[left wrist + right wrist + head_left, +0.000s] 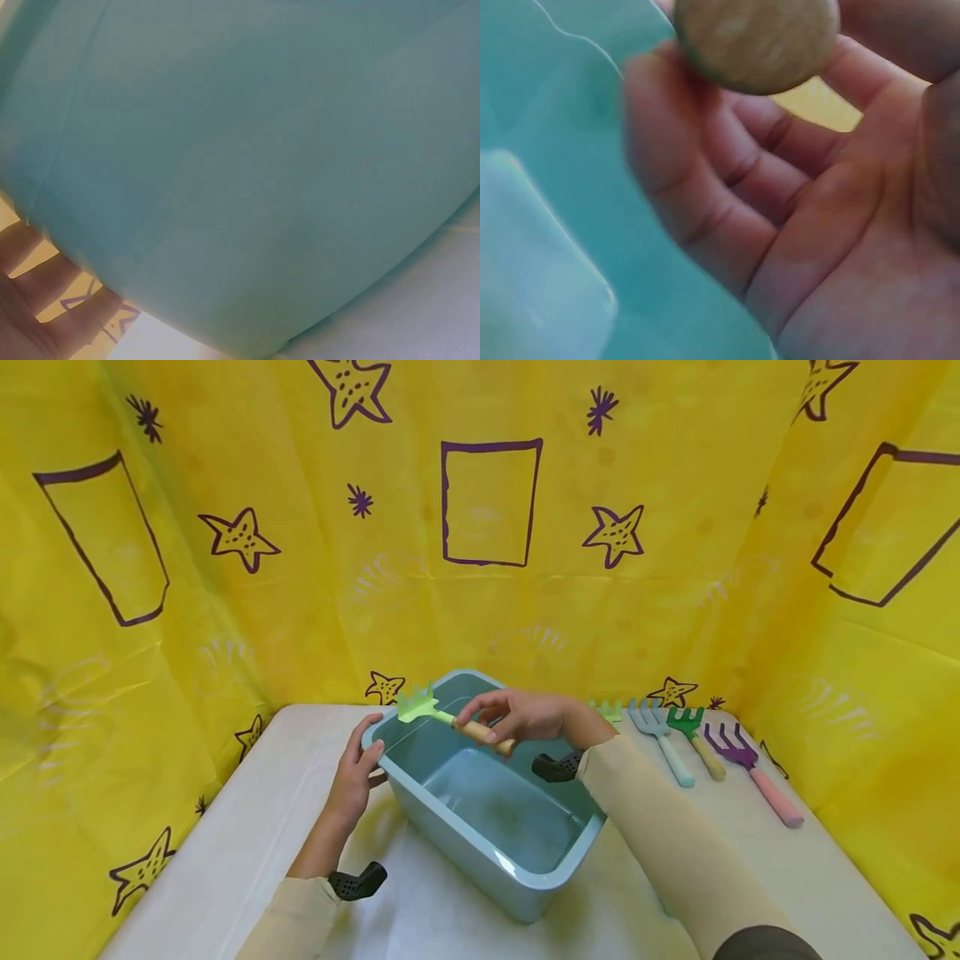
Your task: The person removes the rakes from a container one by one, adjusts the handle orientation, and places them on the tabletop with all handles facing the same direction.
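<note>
A blue-green plastic tub (450,818) stands at an angle on the white table. My left hand (352,781) grips its far left corner, thumb at the rim; in the left wrist view the fingers (79,319) lie spread along the tub's outer edge. Over the tub's opening, my right hand (528,717) holds a small hand rake by its wooden handle (483,735). The light green tined head (418,705) points left, overlapping the tub's far rim in the head view. The handle's round butt (757,45) shows close up in the right wrist view, fingers curled beside it.
To the right on the table lie a light blue hand rake (663,743), a green one with a wooden handle (708,758) and a purple one with a pink handle (772,797). Another light green head (611,712) is partly hidden behind my right wrist. Yellow patterned cloth (487,627) surrounds the table.
</note>
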The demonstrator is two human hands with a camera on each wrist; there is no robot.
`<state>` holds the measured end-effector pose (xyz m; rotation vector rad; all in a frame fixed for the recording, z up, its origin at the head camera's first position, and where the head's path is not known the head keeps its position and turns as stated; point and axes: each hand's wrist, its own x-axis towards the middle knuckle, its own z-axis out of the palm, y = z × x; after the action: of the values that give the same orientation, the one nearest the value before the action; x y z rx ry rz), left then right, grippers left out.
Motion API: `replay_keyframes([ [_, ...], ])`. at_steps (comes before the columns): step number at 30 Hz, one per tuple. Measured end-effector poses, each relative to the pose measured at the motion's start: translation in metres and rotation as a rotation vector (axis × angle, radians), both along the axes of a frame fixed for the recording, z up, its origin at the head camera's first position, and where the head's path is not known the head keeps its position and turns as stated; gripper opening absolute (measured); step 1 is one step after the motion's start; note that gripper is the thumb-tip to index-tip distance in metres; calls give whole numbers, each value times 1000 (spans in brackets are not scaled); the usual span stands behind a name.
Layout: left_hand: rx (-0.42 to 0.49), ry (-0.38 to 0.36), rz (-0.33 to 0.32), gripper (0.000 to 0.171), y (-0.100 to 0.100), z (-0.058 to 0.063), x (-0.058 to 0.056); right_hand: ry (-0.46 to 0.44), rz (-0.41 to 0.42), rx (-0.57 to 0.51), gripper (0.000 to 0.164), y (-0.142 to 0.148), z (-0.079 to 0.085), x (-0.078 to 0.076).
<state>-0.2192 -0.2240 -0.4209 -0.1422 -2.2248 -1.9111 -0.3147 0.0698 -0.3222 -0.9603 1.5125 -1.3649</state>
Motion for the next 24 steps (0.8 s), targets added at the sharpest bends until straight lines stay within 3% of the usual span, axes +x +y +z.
replay_keyframes([
  [7,-12,3,5,49,-2,-4,-1,125,-92,-58,38,23,10,1],
  [16,-13,15,-8,49,-2,-3,0,192,-234,-20,38,66,19,4],
  [24,-21,27,-21,49,-2,-1,-1,196,-338,6,35,110,14,9],
])
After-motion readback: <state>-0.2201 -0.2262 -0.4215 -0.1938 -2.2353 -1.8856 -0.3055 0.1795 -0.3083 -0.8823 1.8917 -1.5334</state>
